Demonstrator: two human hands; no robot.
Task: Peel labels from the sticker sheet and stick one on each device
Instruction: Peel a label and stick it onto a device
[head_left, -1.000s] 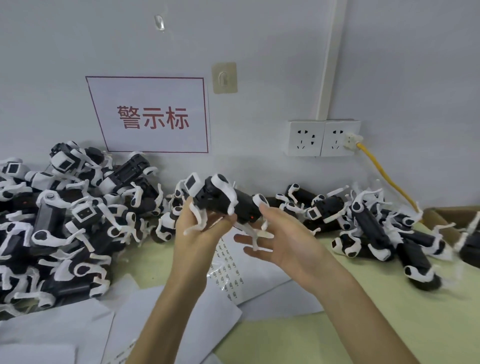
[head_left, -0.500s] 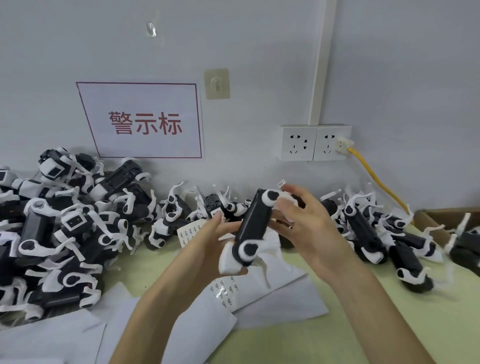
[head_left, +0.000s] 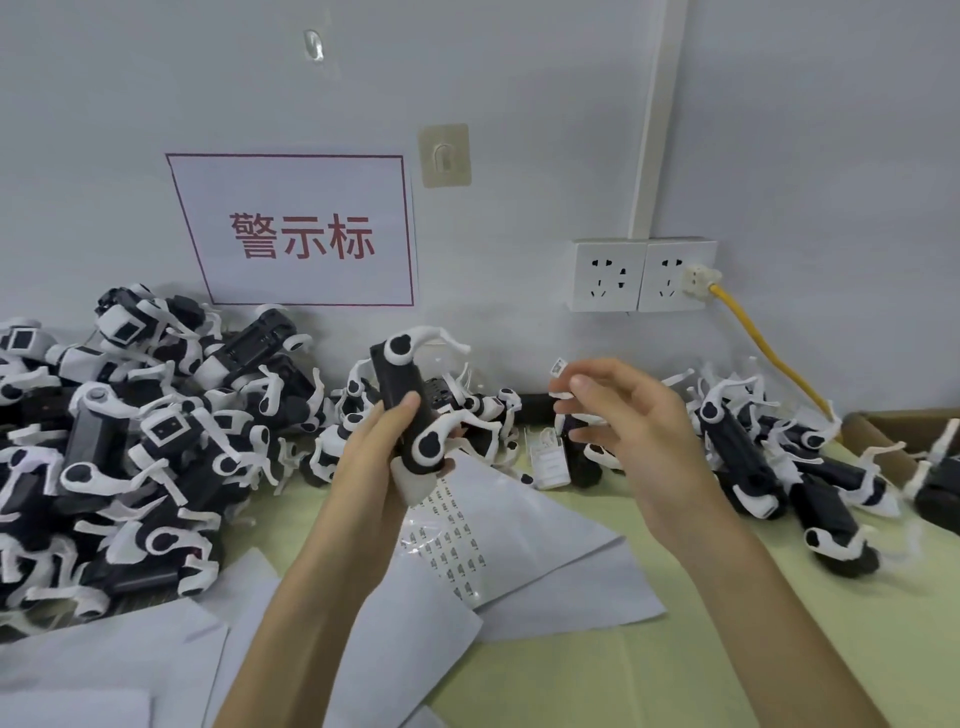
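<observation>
Head view: the left hand (head_left: 384, 452) grips the device (head_left: 402, 395) upright, fingers curled round its body. The right hand (head_left: 623, 415) has drawn away rightward, still pinching the label (head_left: 558, 367) (so nothing is stuck yet). The sticker sheet (head_left: 452, 540) lies below both grips.

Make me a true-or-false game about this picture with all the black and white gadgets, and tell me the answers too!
1. The left hand holds a black-and-white device. True.
2. The right hand holds scissors. False: it pinches a small label.
3. A yellow cable is plugged into a wall socket. True.
4. The sticker sheet hangs on the wall. False: it lies on the table.
</observation>
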